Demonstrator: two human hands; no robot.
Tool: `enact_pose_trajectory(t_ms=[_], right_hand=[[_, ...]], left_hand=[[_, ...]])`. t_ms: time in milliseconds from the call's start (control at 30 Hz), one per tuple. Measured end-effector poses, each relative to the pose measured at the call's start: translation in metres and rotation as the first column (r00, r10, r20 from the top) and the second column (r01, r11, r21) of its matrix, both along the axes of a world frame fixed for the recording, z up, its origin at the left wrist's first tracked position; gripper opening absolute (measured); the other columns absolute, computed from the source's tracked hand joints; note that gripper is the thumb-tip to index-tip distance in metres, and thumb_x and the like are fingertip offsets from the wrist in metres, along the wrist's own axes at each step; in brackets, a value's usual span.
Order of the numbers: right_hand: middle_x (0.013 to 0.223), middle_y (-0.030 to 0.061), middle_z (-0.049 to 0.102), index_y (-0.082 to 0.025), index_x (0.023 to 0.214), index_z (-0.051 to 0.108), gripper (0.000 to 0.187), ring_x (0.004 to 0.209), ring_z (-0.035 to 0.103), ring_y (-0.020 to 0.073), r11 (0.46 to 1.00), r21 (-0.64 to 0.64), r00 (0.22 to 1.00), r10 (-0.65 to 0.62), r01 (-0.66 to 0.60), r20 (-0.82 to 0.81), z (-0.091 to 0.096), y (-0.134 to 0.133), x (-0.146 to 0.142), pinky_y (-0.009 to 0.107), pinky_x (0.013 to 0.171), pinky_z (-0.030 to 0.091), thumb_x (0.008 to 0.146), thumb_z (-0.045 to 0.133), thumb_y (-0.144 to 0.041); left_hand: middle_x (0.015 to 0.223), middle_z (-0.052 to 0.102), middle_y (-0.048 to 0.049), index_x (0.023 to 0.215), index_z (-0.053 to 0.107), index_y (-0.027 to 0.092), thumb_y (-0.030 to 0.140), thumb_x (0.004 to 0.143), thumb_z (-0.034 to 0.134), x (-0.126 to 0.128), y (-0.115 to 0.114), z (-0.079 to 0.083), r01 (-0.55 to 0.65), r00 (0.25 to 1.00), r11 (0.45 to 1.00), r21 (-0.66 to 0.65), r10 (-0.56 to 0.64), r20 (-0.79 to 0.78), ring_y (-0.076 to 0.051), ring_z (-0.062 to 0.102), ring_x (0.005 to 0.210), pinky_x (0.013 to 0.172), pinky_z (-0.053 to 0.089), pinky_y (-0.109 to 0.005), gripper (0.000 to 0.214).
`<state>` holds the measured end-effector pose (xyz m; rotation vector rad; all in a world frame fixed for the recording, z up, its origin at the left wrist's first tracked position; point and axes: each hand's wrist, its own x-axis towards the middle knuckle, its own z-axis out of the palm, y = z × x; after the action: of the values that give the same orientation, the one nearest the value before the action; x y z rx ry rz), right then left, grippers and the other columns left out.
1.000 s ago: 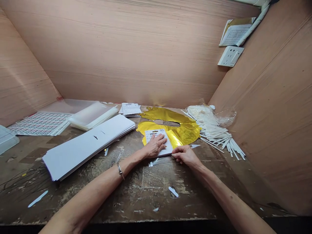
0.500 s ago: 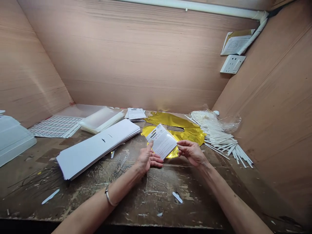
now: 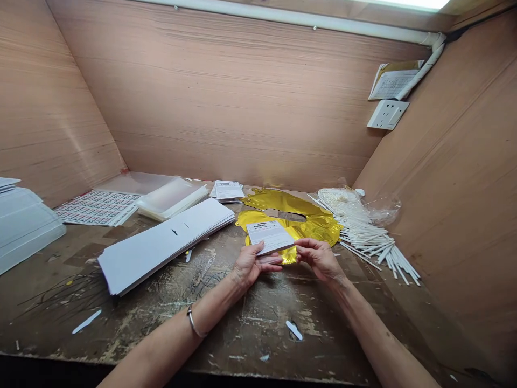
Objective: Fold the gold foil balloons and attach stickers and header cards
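Note:
A white printed card packet (image 3: pixel 270 236) with small dark text and a hang slot is held above the table. My left hand (image 3: pixel 252 264) grips its lower left edge, thumb on top and fingers underneath. At the packet's right corner my right hand (image 3: pixel 319 258) pinches with thumb and forefinger. Just behind and under the packet lies a shiny gold foil balloon (image 3: pixel 315 229), flat, with an opening in its middle. What the packet contains is hidden.
White card sheets (image 3: pixel 161 242) are stacked at left, near clear plastic sleeves (image 3: pixel 172 199) and a printed label sheet (image 3: pixel 99 207). More printed packets (image 3: pixel 226 189) lie at the back. White sticks (image 3: pixel 375 240) spread at right. A wall socket (image 3: pixel 388 114) is above.
The packet has tipped flatter and turned so its printed face looks more upward. My left hand has shifted slightly right with it. The camera view has tilted a little upward.

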<state>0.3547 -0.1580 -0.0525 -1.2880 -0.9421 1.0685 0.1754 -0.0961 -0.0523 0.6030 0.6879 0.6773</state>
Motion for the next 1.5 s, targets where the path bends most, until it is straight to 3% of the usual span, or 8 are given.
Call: enact_pose_trajectory(t_ms=[67,133,233,433,600,933,1300,1500], right_hand=[[0.063,0.0015,0.057,-0.015,0.071,0.064,0.019,0.055,0.051,0.0133,0.998,0.001,0.939,-0.067,0.070,0.338,-0.001,-0.004,-0.002,0.030,0.056,0.043,0.063,0.065,-0.032],[0.071,0.0052,0.059,-0.015,0.073,0.065,0.015,0.067,0.053,0.0172,0.981,0.144,0.717,-0.194,0.131,0.669,0.003,-0.009,-0.007,0.032,0.064,0.042,0.070,0.058,-0.028],[0.081,0.0074,0.058,-0.017,0.079,0.065,0.016,0.079,0.053,0.0181,0.950,0.311,0.443,-0.276,-0.007,0.853,0.012,-0.012,-0.021,0.031,0.071,0.041,0.079,0.051,-0.023],[0.077,0.0032,0.057,-0.021,0.076,0.065,0.010,0.074,0.050,0.0145,0.922,0.218,0.363,-0.094,-0.319,0.927,0.002,0.000,-0.046,0.025,0.065,0.040,0.079,0.056,-0.022],[0.077,0.0047,0.055,-0.018,0.080,0.061,0.012,0.074,0.048,0.0149,0.856,0.309,0.323,-0.179,-0.414,0.929,-0.014,0.004,-0.047,0.027,0.066,0.039,0.082,0.050,-0.019],[0.071,0.0069,0.049,-0.014,0.071,0.053,0.023,0.070,0.040,0.0180,0.783,0.113,-0.178,-0.275,-0.612,0.945,-0.007,0.001,-0.050,0.031,0.062,0.032,0.086,0.035,-0.012],[0.077,0.0060,0.051,-0.017,0.094,0.057,0.022,0.074,0.042,0.0165,0.809,0.235,0.060,-0.241,-0.539,0.969,-0.004,0.002,-0.053,0.028,0.064,0.036,0.087,0.037,-0.015],[0.079,0.0074,0.054,-0.014,0.084,0.057,0.020,0.076,0.041,0.0172,0.804,0.241,0.048,-0.257,-0.543,0.965,0.000,0.002,-0.054,0.030,0.067,0.036,0.087,0.038,-0.017]], left_hand=[[0.080,0.064,-0.0178,0.111,0.046,0.004,0.026,0.083,0.049,0.000,0.005,-0.002,-0.015,1.000,1.000,-0.018,0.015,-0.015,-0.027,0.065,0.068,0.055,0.054,-0.041,0.036],[0.079,0.064,-0.0185,0.111,0.046,0.003,0.026,0.083,0.049,0.000,0.007,-0.005,-0.012,0.999,0.999,-0.032,0.011,-0.039,-0.027,0.065,0.065,0.053,0.054,-0.039,0.036],[0.078,0.064,-0.0183,0.111,0.047,0.003,0.023,0.083,0.047,0.002,0.005,-0.007,-0.005,0.998,1.000,-0.030,0.003,-0.059,-0.025,0.064,0.060,0.048,0.054,-0.035,0.034],[0.089,0.064,-0.0156,0.106,0.052,0.005,0.011,0.080,0.048,0.002,0.000,-0.009,-0.095,0.995,0.995,0.015,0.094,0.024,-0.020,0.063,0.060,0.051,0.054,-0.034,0.027],[0.090,0.064,-0.0143,0.104,0.055,0.007,0.011,0.080,0.049,-0.002,-0.001,-0.008,-0.116,0.993,0.993,-0.039,0.116,0.018,-0.018,0.062,0.061,0.054,0.053,-0.033,0.025],[0.073,0.065,-0.0104,0.102,0.055,0.006,0.014,0.082,0.046,-0.002,-0.001,0.000,-0.135,0.988,0.990,-0.037,0.131,-0.080,-0.014,0.056,0.045,0.045,0.050,-0.032,0.023],[0.077,0.064,-0.0115,0.104,0.054,0.004,0.011,0.081,0.046,-0.005,0.002,0.008,-0.177,0.984,0.983,-0.057,0.177,0.001,-0.016,0.059,0.053,0.052,0.051,-0.033,0.025],[0.070,0.063,-0.0083,0.104,0.053,0.005,0.011,0.083,0.044,-0.007,-0.002,0.012,-0.141,0.990,0.989,-0.047,0.142,0.005,-0.014,0.055,0.047,0.046,0.048,-0.029,0.024]])
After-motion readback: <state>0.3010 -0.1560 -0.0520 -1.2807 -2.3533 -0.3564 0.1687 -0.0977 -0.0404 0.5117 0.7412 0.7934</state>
